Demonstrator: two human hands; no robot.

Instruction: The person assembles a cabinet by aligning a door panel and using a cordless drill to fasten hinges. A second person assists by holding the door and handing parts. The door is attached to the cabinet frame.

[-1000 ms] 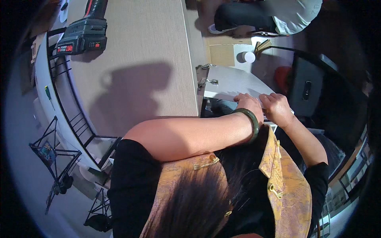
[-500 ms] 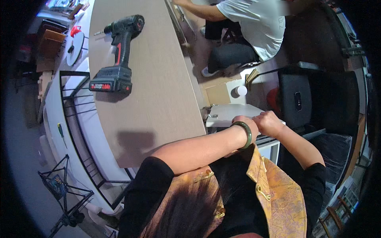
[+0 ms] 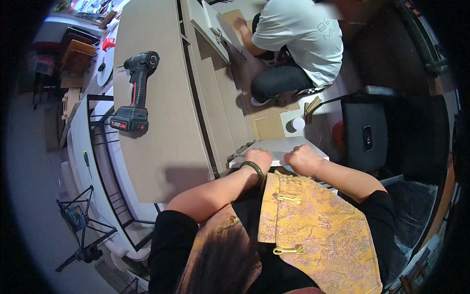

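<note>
Head view. The person stands at the near right end of the long beige laminate worktop (image 3: 161, 122). Both hands rest on a flat white rectangular board (image 3: 281, 147) that juts out just right of the worktop's near corner, over the floor. The left hand (image 3: 258, 159), with a dark green bangle (image 3: 255, 169) at the wrist, is curled on the board's near left edge. The right hand (image 3: 301, 159) is closed into a loose fist on the near edge, further right. Whether the fingers wrap under the edge I cannot tell; they are hidden from above.

Risks, as judged from this frame:
- The white board appears held only along its near edge. Uneven pressure from the two hands could tip the far edge down.
- A small metal hinge-like fitting (image 3: 238, 149) sits at the board's left corner, close to the left hand. Fingers could be pinched there if the board shifts.
- The black-and-red cordless drill (image 3: 135, 93) lies on the worktop, well apart to the far left. A hard knock to the worktop could roll it.
- A second person in a white shirt (image 3: 298, 39) crouches on the floor at the far side, beyond the board. A slipping panel would fall toward that space.
</note>
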